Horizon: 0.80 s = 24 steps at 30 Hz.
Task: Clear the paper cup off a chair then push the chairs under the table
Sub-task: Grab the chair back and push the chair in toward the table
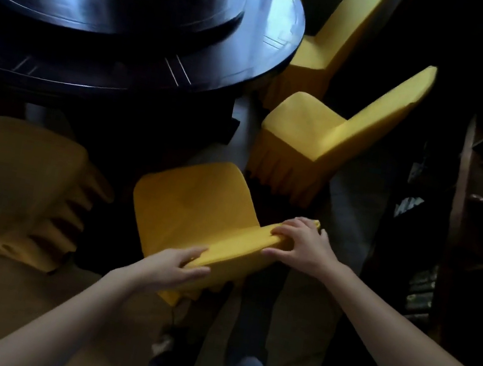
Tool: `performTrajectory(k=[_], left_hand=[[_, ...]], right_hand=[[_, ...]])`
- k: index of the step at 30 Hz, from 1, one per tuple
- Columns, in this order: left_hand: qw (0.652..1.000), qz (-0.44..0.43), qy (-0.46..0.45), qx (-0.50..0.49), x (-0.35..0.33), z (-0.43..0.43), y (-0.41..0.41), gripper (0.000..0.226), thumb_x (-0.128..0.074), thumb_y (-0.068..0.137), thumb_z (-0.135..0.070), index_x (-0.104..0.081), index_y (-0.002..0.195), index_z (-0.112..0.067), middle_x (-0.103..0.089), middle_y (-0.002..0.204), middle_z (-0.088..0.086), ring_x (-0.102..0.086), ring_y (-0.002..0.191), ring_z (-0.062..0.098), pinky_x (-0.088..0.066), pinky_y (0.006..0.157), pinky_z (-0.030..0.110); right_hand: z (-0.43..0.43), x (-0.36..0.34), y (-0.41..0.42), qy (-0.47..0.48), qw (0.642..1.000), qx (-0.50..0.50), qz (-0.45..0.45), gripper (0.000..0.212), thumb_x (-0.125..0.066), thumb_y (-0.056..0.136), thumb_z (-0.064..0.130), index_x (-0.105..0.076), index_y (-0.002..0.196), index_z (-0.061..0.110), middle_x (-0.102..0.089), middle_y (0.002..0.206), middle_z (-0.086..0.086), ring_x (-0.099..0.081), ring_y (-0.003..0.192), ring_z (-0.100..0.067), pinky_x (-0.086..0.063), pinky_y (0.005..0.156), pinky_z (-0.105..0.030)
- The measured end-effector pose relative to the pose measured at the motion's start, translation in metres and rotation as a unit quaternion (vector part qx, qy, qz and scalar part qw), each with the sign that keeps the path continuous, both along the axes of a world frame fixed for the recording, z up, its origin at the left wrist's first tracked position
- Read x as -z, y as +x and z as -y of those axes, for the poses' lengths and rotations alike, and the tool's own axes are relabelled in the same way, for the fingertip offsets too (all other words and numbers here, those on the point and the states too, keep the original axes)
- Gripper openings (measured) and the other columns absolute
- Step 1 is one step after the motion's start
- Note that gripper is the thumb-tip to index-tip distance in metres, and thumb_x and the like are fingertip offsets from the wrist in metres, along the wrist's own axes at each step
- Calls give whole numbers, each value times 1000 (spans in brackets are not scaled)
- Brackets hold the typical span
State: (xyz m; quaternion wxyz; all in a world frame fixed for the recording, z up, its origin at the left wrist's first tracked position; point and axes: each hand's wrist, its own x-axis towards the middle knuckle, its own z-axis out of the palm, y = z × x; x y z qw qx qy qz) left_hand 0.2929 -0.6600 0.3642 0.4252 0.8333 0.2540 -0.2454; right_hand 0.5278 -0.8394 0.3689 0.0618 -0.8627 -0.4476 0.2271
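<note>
Both hands (178,265) (300,243) grip backrest top of yellow-covered chair (195,200); seat bare, near dark round table (253,66).

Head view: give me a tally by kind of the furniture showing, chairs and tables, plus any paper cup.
Yellow-covered chairs: 4 (held, right, far, blurred left)
Round dark table: 1
Paper cups: 0 in view
Total: 5

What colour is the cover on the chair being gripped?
Yellow fabric on the chair, clearest in the head view, both hands on its backrest.
</note>
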Motion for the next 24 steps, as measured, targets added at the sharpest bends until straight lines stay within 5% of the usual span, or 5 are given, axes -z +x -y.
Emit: performTrajectory(k=[9, 15, 24], left_hand=[[957, 3, 166, -237, 10, 27, -13, 86, -44, 53, -88, -61, 118, -34, -64, 114, -6, -61, 97, 11, -54, 77, 28], [906, 95, 194, -364, 17, 51, -14, 77, -54, 55, -82, -67, 106, -25, -66, 102, -2, -63, 85, 12, -58, 70, 36], [908, 91, 152, -381, 16, 39, -4, 95, -50, 39, -94, -69, 101, -24, -65, 96, -5, -62, 83, 10, -55, 65, 28]], right_hand=[[-8, 6, 44, 5, 994, -104, -19, 89, -36, 51, 92, -63, 116, 36, -61, 119, 12, -46, 115, -10, -48, 88, -38], [-4, 14, 46, 28, 993, -114, -13, 69, -49, 64, 83, -64, 111, 35, -62, 111, 10, -47, 113, -14, -49, 83, -38], [-13, 21, 59, 28, 990, -135, -7, 77, -41, 59, 89, -63, 110, 35, -61, 111, 11, -47, 111, -14, -49, 82, -41]])
